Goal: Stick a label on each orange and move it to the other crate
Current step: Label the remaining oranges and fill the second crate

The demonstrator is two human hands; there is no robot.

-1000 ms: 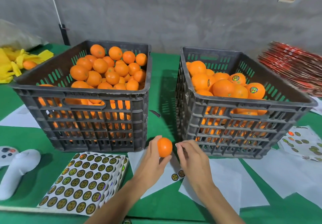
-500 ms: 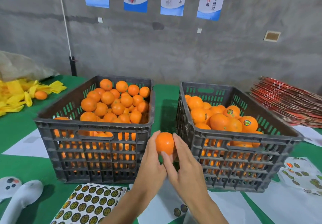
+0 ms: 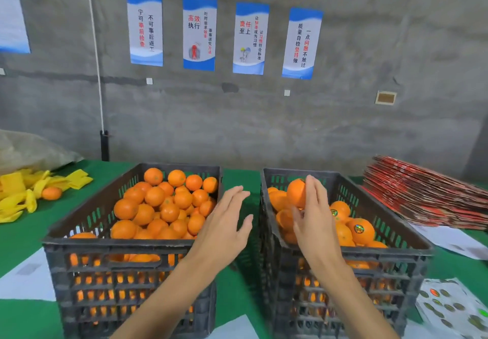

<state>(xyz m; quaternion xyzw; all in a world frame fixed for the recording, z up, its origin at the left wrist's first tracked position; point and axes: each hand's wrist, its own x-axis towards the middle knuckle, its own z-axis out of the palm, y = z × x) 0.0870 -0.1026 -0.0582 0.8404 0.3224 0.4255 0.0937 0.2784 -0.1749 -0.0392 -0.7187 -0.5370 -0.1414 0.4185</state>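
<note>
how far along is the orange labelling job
Done: the right crate already holds a pile of oranges, at least two showing stickers. In hand: the right hand holds an orange over that crate; the left hand is empty. Left: the left crate is heaped with unlabelled oranges.

Two crates stood side by side on the table (image 3: 237, 175) — left crate (image 3: 126, 246), right crate (image 3: 369, 254) — posters (image 3: 199, 34) on the wall behind.

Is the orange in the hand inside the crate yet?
Not yet. The right hand holds the orange above the right crate.
</note>
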